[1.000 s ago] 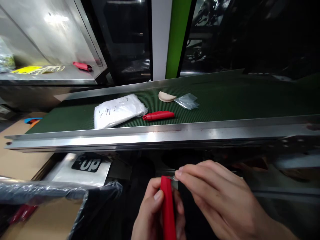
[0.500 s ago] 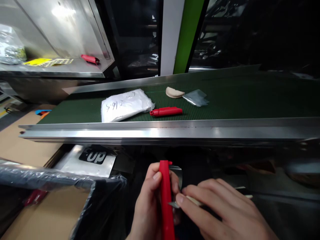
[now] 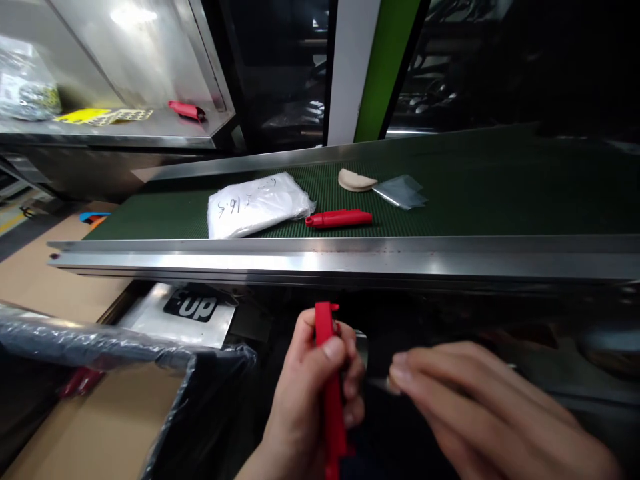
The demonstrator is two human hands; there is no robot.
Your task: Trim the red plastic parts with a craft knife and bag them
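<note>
My left hand (image 3: 305, 387) is closed around a long red plastic part (image 3: 331, 407), its thumb lying across the front. The part stands nearly upright, and its lower end runs out at the bottom of the picture. To the right, my right hand (image 3: 480, 400) pinches a small knife (image 3: 379, 383) whose pointed blade faces the red part, a short gap away from it. Motion smears the right hand and the blade, and the fingers hide most of the handle. A similar red part (image 3: 339, 219) lies on the green conveyor belt (image 3: 475, 200) in front of me.
On the belt lie a white packet (image 3: 260, 203) with handwriting, a beige half-round pad (image 3: 356, 180) and a clear plastic bag (image 3: 401, 192). A metal rail (image 3: 350, 261) edges the belt. At lower left stands a cardboard box (image 3: 110, 420) with a plastic liner. Another red piece (image 3: 187, 111) rests on the metal shelf.
The knife blade has come away from the red part as my right hand moved right. My left thumb has shifted across the part's front. The camera view has moved slightly.
</note>
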